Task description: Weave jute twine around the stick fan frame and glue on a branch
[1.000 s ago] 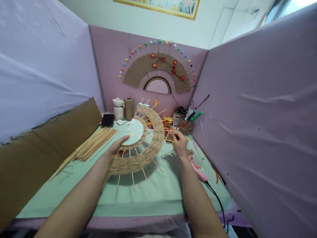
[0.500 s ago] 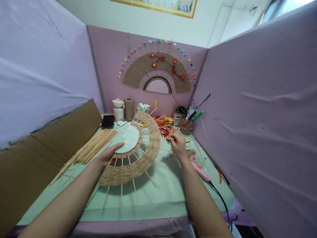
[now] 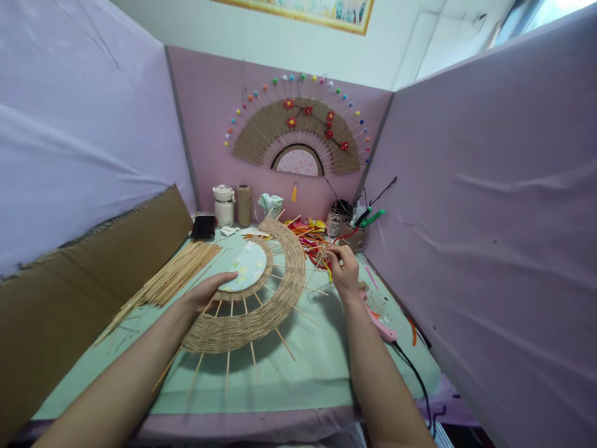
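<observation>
My left hand (image 3: 212, 291) grips a half-round woven fan (image 3: 291, 274) at its lower left, thumb on the pale floral centre and fingers underneath. Thin wooden sticks radiate through the fan's tan woven band and stick out beyond its outer edge. To the right of the fan, my right hand (image 3: 344, 269) is closed in a pinch, apart from the stick ends. A thin tan strand of twine (image 3: 321, 256) runs from its fingertips, partly lost against the clutter behind.
Loose wooden sticks (image 3: 180, 270) lie at left beside a cardboard panel (image 3: 102, 261). A pink glue gun (image 3: 385, 330) with a black cord rests at right. Colourful pipe cleaners (image 3: 310, 233), a tool pot (image 3: 352, 238) and a white jar (image 3: 224, 206) stand behind. A finished fan (image 3: 261, 134) hangs above.
My right hand has moved a little right and away from the fan's stick ends, still pinching. The fan has shifted slightly and tilted in my left hand.
</observation>
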